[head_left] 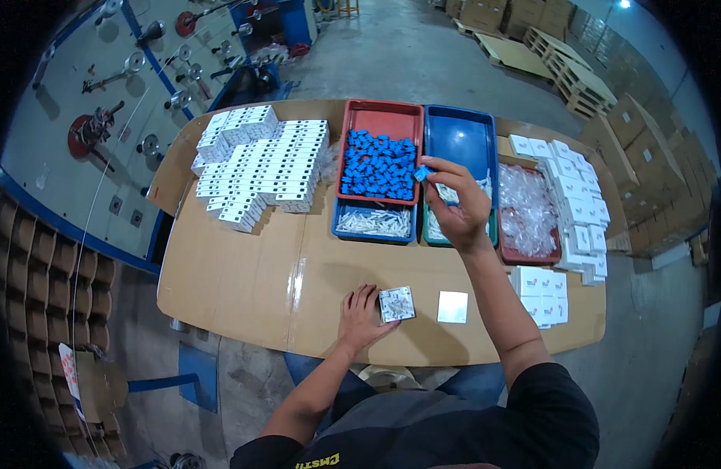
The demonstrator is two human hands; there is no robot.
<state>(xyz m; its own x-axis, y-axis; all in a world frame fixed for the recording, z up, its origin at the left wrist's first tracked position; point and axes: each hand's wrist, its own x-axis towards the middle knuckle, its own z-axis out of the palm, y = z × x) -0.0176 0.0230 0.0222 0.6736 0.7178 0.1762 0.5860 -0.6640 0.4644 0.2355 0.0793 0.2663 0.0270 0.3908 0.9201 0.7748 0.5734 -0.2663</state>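
Raised over the trays, my right hand (460, 205) pinches a small blue plastic part (424, 173) between thumb and fingertips. Directly beside it is a red tray (384, 111) heaped with blue parts (376, 164) of the same colour. My left hand (360, 322) rests on the table against a small square white box (397, 303), fingers along its left side and thumb at its near edge. The box faces up with a patterned, uneven surface whose details are too small to make out. To its right lies a flat white square plate (452, 307).
Stacked white boxes (259, 168) cover the far left. A blue tray (373, 235) holds white pieces; another blue tray (460, 125) stands behind. Clear plastic bags (528, 211) fill a red tray on the right, beside white boxes (575, 195). Cardboard (235, 289) covers the table.
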